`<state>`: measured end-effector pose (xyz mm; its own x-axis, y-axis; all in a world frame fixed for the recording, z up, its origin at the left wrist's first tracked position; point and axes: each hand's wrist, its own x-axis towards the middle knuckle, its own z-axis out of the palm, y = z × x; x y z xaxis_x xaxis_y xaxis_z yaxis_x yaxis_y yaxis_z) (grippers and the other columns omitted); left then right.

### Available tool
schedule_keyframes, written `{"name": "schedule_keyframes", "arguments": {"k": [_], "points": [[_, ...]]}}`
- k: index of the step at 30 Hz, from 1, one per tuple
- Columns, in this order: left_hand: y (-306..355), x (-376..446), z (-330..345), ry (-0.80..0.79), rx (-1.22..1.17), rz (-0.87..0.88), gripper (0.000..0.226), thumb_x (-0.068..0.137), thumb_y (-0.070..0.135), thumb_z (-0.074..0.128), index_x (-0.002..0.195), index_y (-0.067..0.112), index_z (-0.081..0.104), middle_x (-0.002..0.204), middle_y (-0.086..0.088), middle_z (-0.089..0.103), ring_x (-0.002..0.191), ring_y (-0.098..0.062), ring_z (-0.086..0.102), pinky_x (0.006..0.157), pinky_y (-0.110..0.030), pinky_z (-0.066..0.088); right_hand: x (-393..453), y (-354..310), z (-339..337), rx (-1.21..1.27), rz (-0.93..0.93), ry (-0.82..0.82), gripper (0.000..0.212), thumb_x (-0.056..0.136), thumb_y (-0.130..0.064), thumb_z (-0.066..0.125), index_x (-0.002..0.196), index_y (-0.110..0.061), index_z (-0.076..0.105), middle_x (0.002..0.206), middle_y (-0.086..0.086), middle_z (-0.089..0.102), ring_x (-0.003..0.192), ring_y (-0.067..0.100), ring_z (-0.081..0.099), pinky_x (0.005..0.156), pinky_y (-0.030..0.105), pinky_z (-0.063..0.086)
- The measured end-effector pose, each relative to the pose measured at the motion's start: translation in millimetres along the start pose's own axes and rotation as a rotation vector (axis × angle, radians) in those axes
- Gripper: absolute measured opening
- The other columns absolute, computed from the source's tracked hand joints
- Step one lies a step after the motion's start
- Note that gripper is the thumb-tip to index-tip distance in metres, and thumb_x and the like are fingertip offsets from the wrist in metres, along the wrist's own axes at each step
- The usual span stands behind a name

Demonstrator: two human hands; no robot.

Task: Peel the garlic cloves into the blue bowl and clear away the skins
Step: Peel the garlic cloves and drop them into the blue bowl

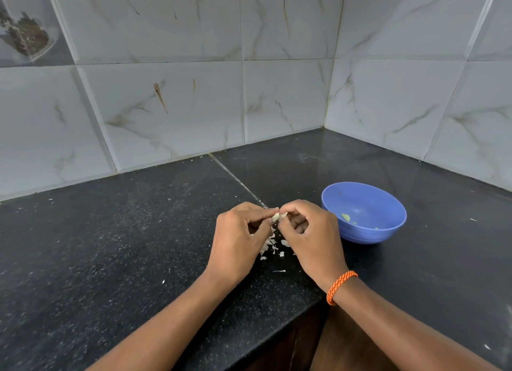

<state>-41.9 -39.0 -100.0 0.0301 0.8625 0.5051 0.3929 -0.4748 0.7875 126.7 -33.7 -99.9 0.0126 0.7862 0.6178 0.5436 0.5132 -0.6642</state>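
Note:
A small pale garlic clove (276, 217) is pinched between the fingertips of my left hand (237, 240) and my right hand (310, 232), just above the black counter. Both hands have curled fingers closed on the clove. Below them lies a small heap of white garlic skins (273, 246) on the counter. The blue bowl (388, 226) stands just right of my right hand, upright, with a few pale peeled pieces (345, 217) inside it.
The black speckled counter (124, 246) runs into a corner of grey marble-look tiled walls (277, 93). Its front edge (277, 340) cuts in below my forearms. Tiny skin flakes are scattered around. An orange braided band (339, 286) circles my right wrist.

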Motion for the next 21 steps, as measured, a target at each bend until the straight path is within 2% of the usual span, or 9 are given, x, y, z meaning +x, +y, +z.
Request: {"name": "schedule_keyframes", "arguments": {"k": [5,10,14,18,21], "points": [[1.1,1.0,-1.7,0.032,0.078,0.05,0.032,0.099,0.013,0.078,0.128,0.026,0.081,0.095,0.011,0.078,0.085,-0.011,0.076,0.081,-0.038,0.064,-1.5,-2.3,0.9,-0.057,-0.085,0.006,0.026,0.091,-0.013,0.075,0.112,-0.029,0.074,0.092,-0.017,0.066,0.075,0.011,0.068,0.06,0.036,0.06],[0.0,0.6,-3.0,0.069,0.089,0.054,0.04,0.099,0.013,0.078,0.138,0.024,0.075,0.095,0.011,0.076,0.088,-0.008,0.076,0.085,-0.03,0.064,-3.2,-0.7,0.9,-0.096,-0.123,-0.014,0.014,0.092,-0.016,0.078,0.101,-0.026,0.076,0.085,-0.013,0.069,0.07,0.01,0.067,0.059,0.037,0.058],[0.4,1.5,-3.3,0.055,-0.146,-0.074,0.038,0.095,0.008,0.083,0.13,0.021,0.079,0.098,0.005,0.081,0.092,-0.012,0.08,0.088,-0.026,0.064,-2.8,-1.8,0.3,0.042,-0.031,-0.02,0.01,0.091,-0.013,0.081,0.097,-0.021,0.08,0.08,-0.012,0.075,0.072,0.009,0.073,0.062,0.034,0.062],[2.5,0.4,-2.4,0.015,-0.305,-0.201,0.02,0.092,0.007,0.085,0.111,0.013,0.084,0.096,-0.002,0.084,0.092,-0.02,0.082,0.09,-0.037,0.067,-1.1,-4.1,-5.8,0.24,0.09,-0.066,0.011,0.094,-0.01,0.079,0.101,-0.018,0.083,0.083,-0.008,0.08,0.078,0.013,0.078,0.068,0.031,0.065],[1.7,-0.3,-3.0,0.019,-0.333,-0.222,0.013,0.092,0.007,0.085,0.105,0.009,0.085,0.092,-0.004,0.084,0.088,-0.023,0.083,0.087,-0.041,0.068,-1.1,-3.1,-5.3,0.19,0.04,-0.055,0.009,0.094,-0.013,0.079,0.1,-0.018,0.084,0.083,-0.01,0.079,0.077,0.012,0.077,0.066,0.031,0.064]]}}
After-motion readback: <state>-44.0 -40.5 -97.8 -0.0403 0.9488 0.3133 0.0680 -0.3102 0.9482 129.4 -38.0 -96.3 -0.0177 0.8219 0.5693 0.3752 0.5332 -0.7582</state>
